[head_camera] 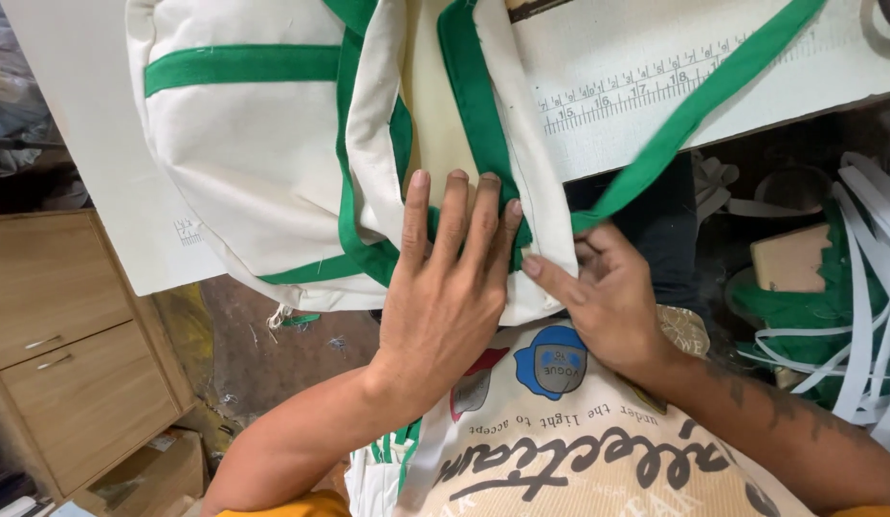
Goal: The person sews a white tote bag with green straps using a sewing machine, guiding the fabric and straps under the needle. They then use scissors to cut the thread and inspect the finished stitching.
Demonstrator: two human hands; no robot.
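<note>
A cream cloth bag with green trim hangs over the near edge of a white worktable, its lower part drooping off that edge toward the person. The left hand lies flat on the bag with fingers spread wide and straight, pressing down a fold where a green band runs away from the person, up the bag. That band's long axis points from the fingertips toward the table's far side.

The right hand sits just beside the left, at the bag's right border. Its fingers are curled narrow, pinching the cloth edge together with the end of a green strap. The strap runs from that pinch diagonally up and right across the table, over a printed ruler strip along the table's near edge. Both hands touch the bag; the left covers more of it.

On the person's lap lies a beige printed cloth with dark lettering and a blue round badge. At the right, white strips and green cloth are heaped. At the left stands a wooden drawer cabinet.
</note>
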